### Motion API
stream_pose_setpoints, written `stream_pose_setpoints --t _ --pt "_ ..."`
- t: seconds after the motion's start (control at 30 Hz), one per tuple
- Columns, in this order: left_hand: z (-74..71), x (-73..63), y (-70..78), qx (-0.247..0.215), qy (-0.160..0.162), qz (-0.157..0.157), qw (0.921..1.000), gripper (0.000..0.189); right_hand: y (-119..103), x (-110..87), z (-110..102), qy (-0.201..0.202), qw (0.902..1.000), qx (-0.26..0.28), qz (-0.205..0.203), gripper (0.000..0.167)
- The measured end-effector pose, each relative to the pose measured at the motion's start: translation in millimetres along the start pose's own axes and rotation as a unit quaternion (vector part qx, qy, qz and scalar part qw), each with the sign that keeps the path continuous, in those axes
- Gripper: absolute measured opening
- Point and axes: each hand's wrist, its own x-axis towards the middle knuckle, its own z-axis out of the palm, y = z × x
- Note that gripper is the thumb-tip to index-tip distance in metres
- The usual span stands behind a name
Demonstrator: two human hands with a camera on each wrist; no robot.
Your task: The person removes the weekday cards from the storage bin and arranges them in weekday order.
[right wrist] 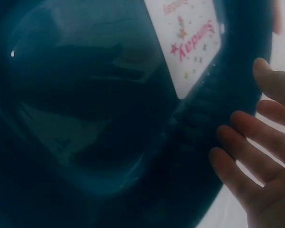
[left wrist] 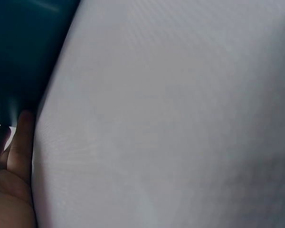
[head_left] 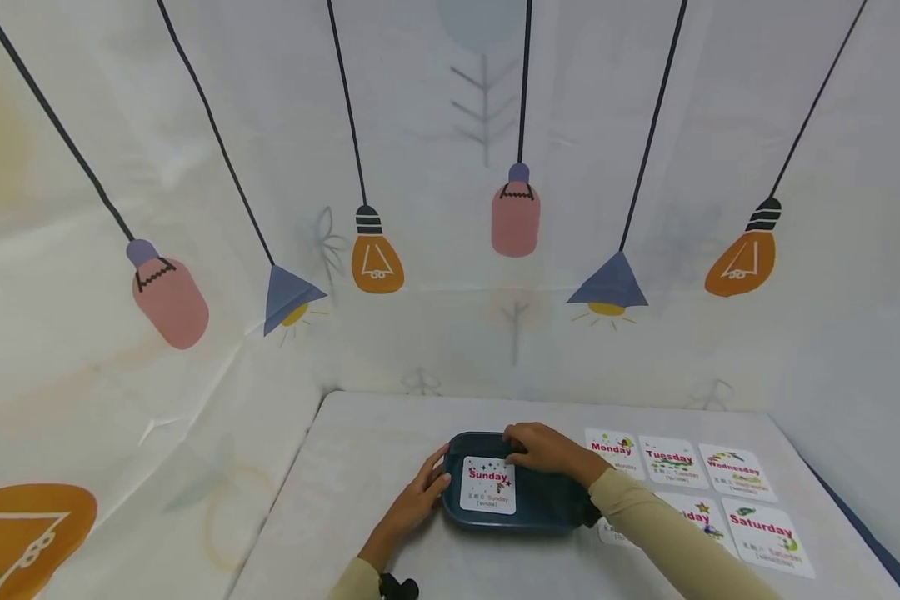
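Observation:
A dark teal tray (head_left: 551, 492) with rounded corners lies on the white table. Inside it, toward the left, is a white card (head_left: 487, 500) printed "Sunday" in pink. My left hand (head_left: 418, 493) is at the tray's left end, its straight fingers against the side; the left wrist view catches those fingers (left wrist: 23, 142) touching the tray wall. At the far rim is my right hand (head_left: 543, 450), its thumb side close to the card's top right corner. In the right wrist view its fingers (right wrist: 256, 137) are spread and loosely extended along the rim.
Right of the tray, several day cards lie in two rows, among them Monday (head_left: 611, 446), Tuesday (head_left: 673, 461), Wednesday (head_left: 737, 471) and Saturday (head_left: 767, 533). My right forearm covers part of the lower row. Behind the table (head_left: 390, 417) hangs a white sheet (head_left: 435, 333) with printed lamps.

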Motion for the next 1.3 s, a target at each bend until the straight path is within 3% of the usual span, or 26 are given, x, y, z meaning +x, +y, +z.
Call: stream_pose_setpoints --t 0.43,0.73,0.97,1.3 --pt "4.4 2.7 -6.1 -0.008 -0.004 0.006 0.9999 0.055 -8.6 10.9 23.7 -0.058 0.9967 0.008 0.057 0.035" --pt "5.4 1.2 -4.3 -0.011 0.001 0.0 0.9999 0.056 -15.0 15.2 28.9 -0.068 0.995 -0.013 0.072 0.035" --pt "3.4 -0.8 -1.3 -0.013 0.005 -0.009 0.9999 0.055 -22.9 20.1 34.3 -0.094 0.9885 -0.079 0.089 0.063" --pt "2.5 1.0 -4.7 -0.007 0.005 -0.01 0.9999 0.055 -29.6 25.9 44.5 -0.108 0.977 -0.163 0.086 0.071"
